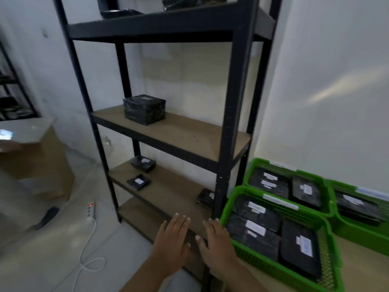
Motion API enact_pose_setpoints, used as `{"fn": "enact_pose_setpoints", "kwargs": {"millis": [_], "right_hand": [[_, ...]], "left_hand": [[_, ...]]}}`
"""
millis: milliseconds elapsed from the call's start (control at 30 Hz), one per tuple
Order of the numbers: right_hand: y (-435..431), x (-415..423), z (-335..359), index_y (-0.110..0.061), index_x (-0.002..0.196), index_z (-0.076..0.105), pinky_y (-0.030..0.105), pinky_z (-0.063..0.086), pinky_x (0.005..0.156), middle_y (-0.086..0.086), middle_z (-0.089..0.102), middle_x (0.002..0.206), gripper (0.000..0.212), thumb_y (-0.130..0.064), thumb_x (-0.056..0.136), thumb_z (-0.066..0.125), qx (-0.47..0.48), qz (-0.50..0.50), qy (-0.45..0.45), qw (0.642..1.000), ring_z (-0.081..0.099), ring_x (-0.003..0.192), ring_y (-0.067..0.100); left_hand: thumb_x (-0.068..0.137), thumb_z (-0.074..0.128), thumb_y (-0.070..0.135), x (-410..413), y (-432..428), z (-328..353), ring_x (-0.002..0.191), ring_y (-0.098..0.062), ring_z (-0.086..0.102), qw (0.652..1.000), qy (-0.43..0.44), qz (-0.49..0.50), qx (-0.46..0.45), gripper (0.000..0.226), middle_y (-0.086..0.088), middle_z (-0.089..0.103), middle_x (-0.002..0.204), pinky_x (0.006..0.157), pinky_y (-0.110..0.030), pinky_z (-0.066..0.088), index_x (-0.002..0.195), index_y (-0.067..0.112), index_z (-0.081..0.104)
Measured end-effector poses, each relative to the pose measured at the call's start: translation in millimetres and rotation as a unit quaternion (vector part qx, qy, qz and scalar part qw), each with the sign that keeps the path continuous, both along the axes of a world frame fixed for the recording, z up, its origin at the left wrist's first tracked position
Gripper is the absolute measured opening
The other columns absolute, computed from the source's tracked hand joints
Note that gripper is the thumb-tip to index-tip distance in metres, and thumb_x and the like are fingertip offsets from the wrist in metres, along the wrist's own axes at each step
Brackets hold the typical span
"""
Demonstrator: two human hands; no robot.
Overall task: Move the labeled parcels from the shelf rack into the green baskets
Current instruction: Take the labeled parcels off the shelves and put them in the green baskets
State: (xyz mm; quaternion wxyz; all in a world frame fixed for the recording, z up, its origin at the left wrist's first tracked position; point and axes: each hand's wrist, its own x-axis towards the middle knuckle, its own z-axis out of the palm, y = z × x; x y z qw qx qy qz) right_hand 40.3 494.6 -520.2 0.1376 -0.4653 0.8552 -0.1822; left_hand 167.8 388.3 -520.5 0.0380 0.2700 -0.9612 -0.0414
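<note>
A black metal shelf rack (233,85) with wooden boards fills the middle. One boxy black parcel (144,108) stands on the middle board. Three smaller black parcels with white labels lie on the lower board: one at the back left (143,163), one in front of it (138,181), one at the right behind the post (205,197). Green baskets (229,209) at the right hold several labeled black parcels. My left hand (172,239) and my right hand (216,243) hover side by side, fingers straight, holding nothing, in front of the lowest boards.
Two more green baskets (324,187) with parcels stand behind the nearest, along the white wall. A cardboard box (35,161) stands on the floor at the left. A white power strip (90,209) and its cable lie near the rack's foot. Dark parcels rest on the top shelf (120,13).
</note>
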Motion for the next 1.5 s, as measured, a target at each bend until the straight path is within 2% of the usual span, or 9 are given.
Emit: {"fn": "enact_pose_setpoints", "kwargs": {"millis": [100, 167, 300, 367, 533, 933, 1233, 1333, 1500], "right_hand": [[-27.6, 15.5, -2.4, -0.022, 0.151, 0.022, 0.038, 0.010, 0.120, -0.002, 0.013, 0.160, 0.060, -0.049, 0.098, 0.032, 0.013, 0.017, -0.014, 1.000, 0.004, 0.149, 0.019], [-46.7, 20.0, -5.1, -0.022, 0.151, 0.022, 0.039, 0.009, 0.120, -0.002, 0.013, 0.160, 0.060, -0.049, 0.098, 0.032, 0.023, 0.021, -0.018, 0.999, 0.003, 0.149, 0.020], [-88.7, 18.0, -14.2, -0.020, 0.151, 0.022, 0.038, 0.010, 0.119, 0.000, 0.014, 0.160, 0.060, -0.048, 0.098, 0.032, 0.032, 0.011, -0.026, 0.999, 0.004, 0.149, 0.020], [-111.3, 12.4, -22.6, -0.020, 0.150, 0.023, 0.037, 0.010, 0.119, 0.001, 0.015, 0.160, 0.060, -0.048, 0.098, 0.033, 0.031, -0.003, -0.036, 0.999, 0.005, 0.149, 0.020], [-162.7, -2.2, -42.3, -0.020, 0.150, 0.024, 0.033, 0.011, 0.118, 0.002, 0.017, 0.159, 0.061, -0.049, 0.098, 0.034, 0.041, -0.088, -0.088, 0.991, 0.006, 0.149, 0.020], [-219.6, -36.9, -73.8, -0.013, 0.147, 0.025, 0.034, 0.023, 0.117, 0.010, 0.019, 0.157, 0.058, -0.044, 0.099, 0.034, 0.118, -0.234, -0.138, 0.955, 0.016, 0.146, 0.027], [-243.8, -71.2, -113.7, -0.010, 0.136, 0.040, 0.031, 0.030, 0.110, 0.014, 0.036, 0.145, 0.063, -0.054, 0.093, 0.024, 0.124, -0.343, -0.097, 0.926, 0.030, 0.138, 0.029], [-249.5, -90.6, -133.0, -0.011, 0.142, 0.033, 0.032, 0.029, 0.110, 0.013, 0.032, 0.148, 0.054, -0.043, 0.098, 0.035, 0.120, -0.365, -0.095, 0.918, 0.031, 0.138, 0.029], [-253.9, -123.3, -179.8, -0.016, 0.150, 0.018, 0.035, 0.028, 0.113, 0.010, 0.019, 0.156, 0.059, -0.042, 0.099, 0.034, 0.093, -0.382, -0.094, 0.915, 0.024, 0.142, 0.028]], "left_hand": [[0.075, 0.023, 0.045, 18.2, -23.1, -1.0, 0.140, -0.025, 0.027, 0.999, 0.023, 0.006, 0.038, 0.076, 0.000, 0.037, 0.148, 0.106, -0.047, 0.037, 0.142, 0.012, 0.038], [0.074, 0.015, 0.047, 24.9, -38.1, -3.4, 0.144, -0.023, 0.010, 0.998, 0.041, 0.007, 0.040, 0.081, 0.000, 0.026, 0.152, 0.112, -0.048, 0.026, 0.146, 0.012, 0.028], [0.069, 0.007, 0.050, 21.2, -78.1, -6.9, 0.145, -0.022, 0.002, 0.997, 0.023, 0.003, 0.070, 0.088, -0.001, 0.017, 0.157, 0.116, -0.045, 0.014, 0.149, 0.014, 0.016], [0.078, 0.014, 0.048, 15.0, -101.2, -9.2, 0.145, -0.019, -0.001, 0.997, 0.000, -0.001, 0.071, 0.079, 0.000, 0.012, 0.158, 0.116, -0.042, 0.011, 0.150, 0.015, 0.011], [0.093, 0.038, 0.035, 1.9, -152.9, -8.2, 0.145, -0.017, -0.002, 0.993, -0.074, -0.048, 0.080, 0.066, 0.001, 0.007, 0.158, 0.117, -0.041, 0.006, 0.149, 0.016, 0.008], [0.091, 0.042, 0.034, -35.5, -263.6, -56.0, 0.145, -0.020, 0.005, 0.973, -0.130, -0.134, 0.137, 0.066, -0.001, 0.017, 0.156, 0.116, -0.043, 0.015, 0.148, 0.014, 0.015], [0.095, 0.039, 0.037, -92.3, -333.2, -108.2, 0.145, -0.021, 0.004, 0.953, -0.157, -0.211, 0.149, 0.063, 0.000, 0.012, 0.157, 0.117, -0.043, 0.012, 0.149, 0.015, 0.013], [0.096, 0.037, 0.035, -112.5, -343.0, -139.0, 0.145, -0.019, 0.002, 0.953, -0.148, -0.212, 0.158, 0.062, 0.001, 0.011, 0.158, 0.117, -0.041, 0.009, 0.149, 0.018, 0.013], [0.096, 0.035, 0.037, -151.1, -352.1, -203.8, 0.145, -0.019, 0.003, 0.962, -0.109, -0.216, 0.127, 0.061, 0.000, 0.010, 0.158, 0.116, -0.037, 0.008, 0.149, 0.018, 0.012]]}}
